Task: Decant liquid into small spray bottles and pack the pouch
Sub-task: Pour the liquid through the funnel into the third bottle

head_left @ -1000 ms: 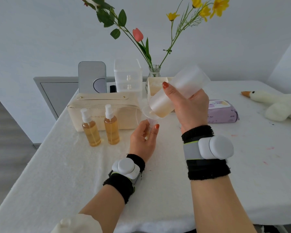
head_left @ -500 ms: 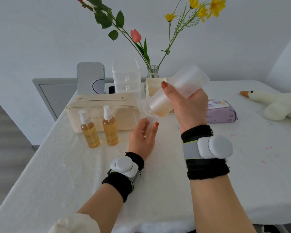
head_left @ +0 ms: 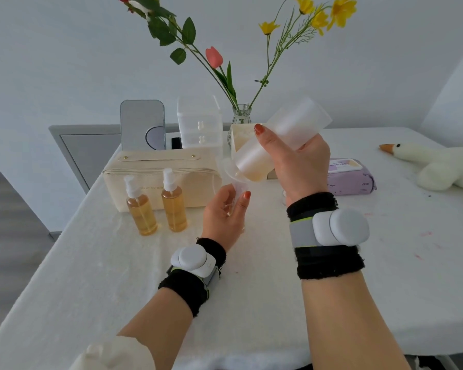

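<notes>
- Qty 2: small clear spray bottles of amber liquid with white pump heads [head_left: 142,209] [head_left: 174,206], left of centre.
- Qty 1: cream rectangular fabric pouch [head_left: 155,169], left of centre.
- Qty 1: large frosted plastic bottle [head_left: 278,140], centre.
- Qty 1: clear plastic funnel [head_left: 228,170], centre.
- Qty 1: purple wipes pack [head_left: 350,178], centre right.
- Qty 1: white plush goose [head_left: 439,166], right edge.
- Qty 1: clear glass vase [head_left: 241,117], upper centre.

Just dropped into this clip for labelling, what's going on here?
A person is decanting. The right hand grips a frosted bottle tipped mouth-down over a clear funnel, with amber liquid pooled at its low end. The left hand holds a small clear bottle under the funnel, mostly hidden in the grip. Two filled spray bottles stand on the table before the cream pouch.
</notes>
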